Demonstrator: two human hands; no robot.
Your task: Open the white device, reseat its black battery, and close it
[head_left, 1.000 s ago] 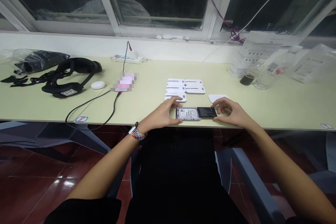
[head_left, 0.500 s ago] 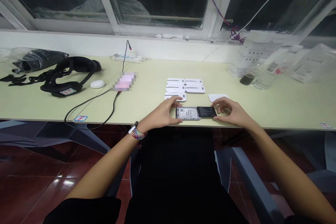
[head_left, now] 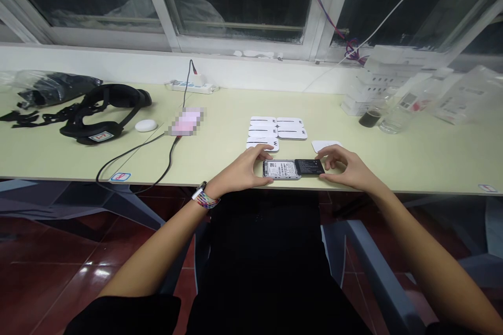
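Note:
At the table's front edge, a small flat electronic device (head_left: pixel 281 169) lies with its labelled inside facing up. My left hand (head_left: pixel 247 170) grips its left end between thumb and fingers. A flat black battery (head_left: pixel 309 167) with fine print meets the device's right end. Its outer end is pinched by my right hand (head_left: pixel 346 167), thumb in front and fingers behind. Whether the battery's inner edge overlaps the device, I cannot tell. Behind my left hand lie several white rounded covers (head_left: pixel 291 129) with black marks, set in two columns. Another white cover (head_left: pixel 325 145) is partly behind my right fingers.
Left on the table (head_left: pixel 220 159) are a black headset (head_left: pixel 104 115), a white oval object (head_left: pixel 145 125) and a blurred pink item (head_left: pixel 186 121) with a dark cable. A power strip (head_left: pixel 194 87) is by the wall. White boxes (head_left: pixel 377 81) and a clear bottle (head_left: pixel 393 120) stand right.

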